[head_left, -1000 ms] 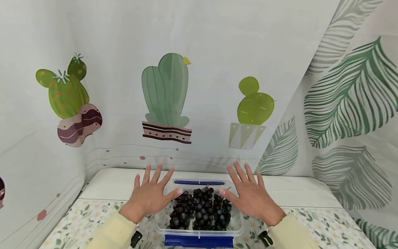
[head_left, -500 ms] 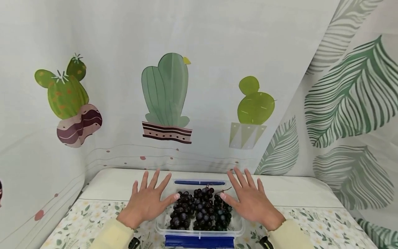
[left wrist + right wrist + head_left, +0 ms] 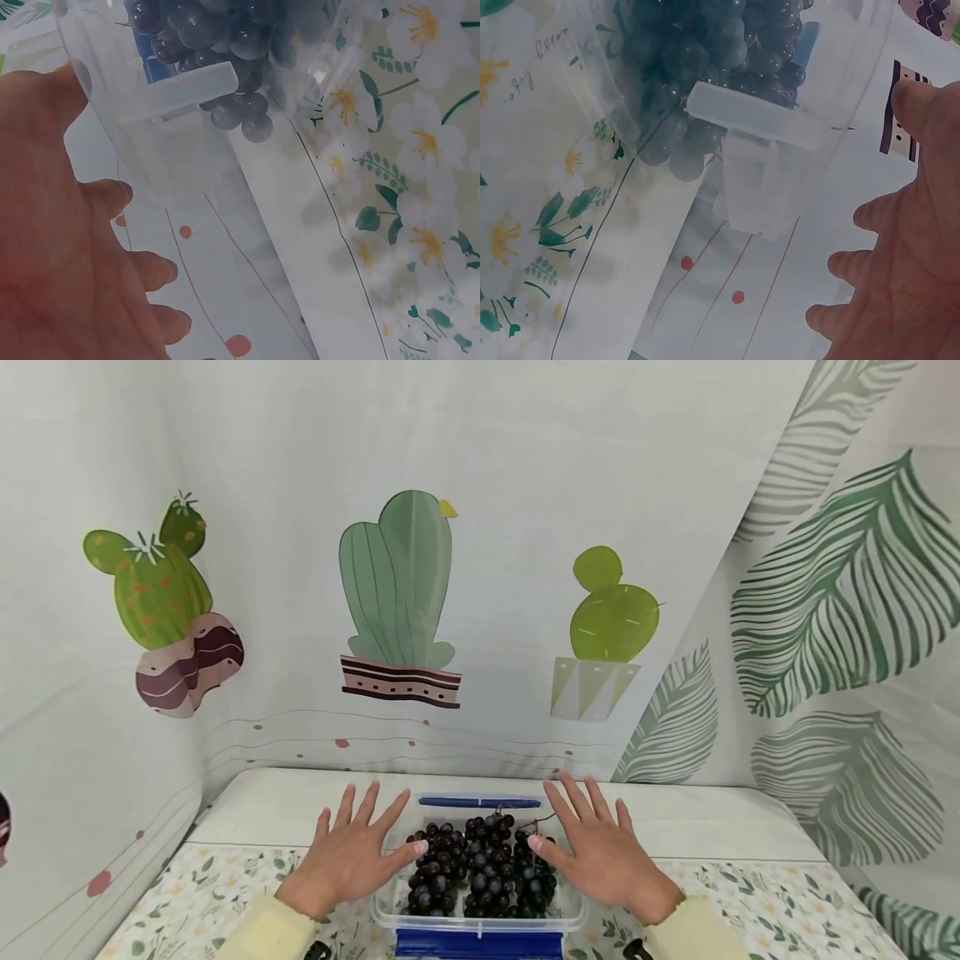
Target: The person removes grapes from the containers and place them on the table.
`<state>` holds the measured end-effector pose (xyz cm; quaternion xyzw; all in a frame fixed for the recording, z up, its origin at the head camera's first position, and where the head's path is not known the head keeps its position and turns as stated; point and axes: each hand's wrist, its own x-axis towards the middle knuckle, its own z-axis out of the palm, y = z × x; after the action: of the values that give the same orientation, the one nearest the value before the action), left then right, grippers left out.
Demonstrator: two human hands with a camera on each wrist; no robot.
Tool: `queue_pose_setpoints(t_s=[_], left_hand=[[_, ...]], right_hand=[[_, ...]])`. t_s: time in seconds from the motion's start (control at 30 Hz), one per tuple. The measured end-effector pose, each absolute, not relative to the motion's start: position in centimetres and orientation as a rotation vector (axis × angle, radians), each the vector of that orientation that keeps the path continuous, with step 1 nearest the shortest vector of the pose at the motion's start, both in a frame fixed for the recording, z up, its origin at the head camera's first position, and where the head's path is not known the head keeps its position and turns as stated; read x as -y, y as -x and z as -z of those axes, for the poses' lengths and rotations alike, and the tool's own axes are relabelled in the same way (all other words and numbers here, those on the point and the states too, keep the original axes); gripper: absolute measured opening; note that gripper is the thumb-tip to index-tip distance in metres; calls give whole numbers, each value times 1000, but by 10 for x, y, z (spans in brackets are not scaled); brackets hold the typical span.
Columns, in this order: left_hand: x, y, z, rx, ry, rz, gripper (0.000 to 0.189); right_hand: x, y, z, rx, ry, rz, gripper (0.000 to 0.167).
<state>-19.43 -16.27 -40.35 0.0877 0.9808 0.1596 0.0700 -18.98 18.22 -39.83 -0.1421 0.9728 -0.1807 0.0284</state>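
Observation:
Dark grapes [image 3: 491, 868] in several bunches lie in a clear plastic box [image 3: 480, 924] with blue clips at front and back. My left hand [image 3: 352, 856], fingers spread and straight, hovers at the box's left side, its thumb over the grapes. On the right side my right hand [image 3: 603, 852] spreads the same way, thumb tip over the right-hand bunch. Neither hand holds anything. In the left wrist view, the left hand [image 3: 82, 225] is beside the box's clear side clip [image 3: 184, 94]; the right wrist view shows the right hand [image 3: 900, 247] by the opposite clip [image 3: 754, 120].
A floral cloth [image 3: 757, 902] covers the near part of the table, with a plain white strip [image 3: 712, 818] behind it. A white curtain [image 3: 510, 568] printed with cacti hangs at the back, and a leaf-print one [image 3: 847, 593] on the right. A thin stem pokes up from the grapes.
Both hands have sunk slightly toward me, the left also shifting a little left. They stay spread, and the box and grapes stay in place.

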Motion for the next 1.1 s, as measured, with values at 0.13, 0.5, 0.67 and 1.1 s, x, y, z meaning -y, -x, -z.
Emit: queue_pose_setpoints(t_s=[0.13, 0.5, 0.67, 1.1], left_hand=[[166, 195, 406, -2934, -269, -501, 84], [173, 194, 410, -2864, -300, -636, 83], [176, 194, 411, -2814, -304, -713, 82], [185, 199, 412, -2713, -336, -864, 83]], right_hand=[[-182, 188, 399, -2986, 433, 557, 85], [-184, 188, 403, -2966, 418, 589, 84], [-184, 187, 405, -2961, 416, 587, 82], [-184, 188, 406, -2958, 419, 578, 82]])
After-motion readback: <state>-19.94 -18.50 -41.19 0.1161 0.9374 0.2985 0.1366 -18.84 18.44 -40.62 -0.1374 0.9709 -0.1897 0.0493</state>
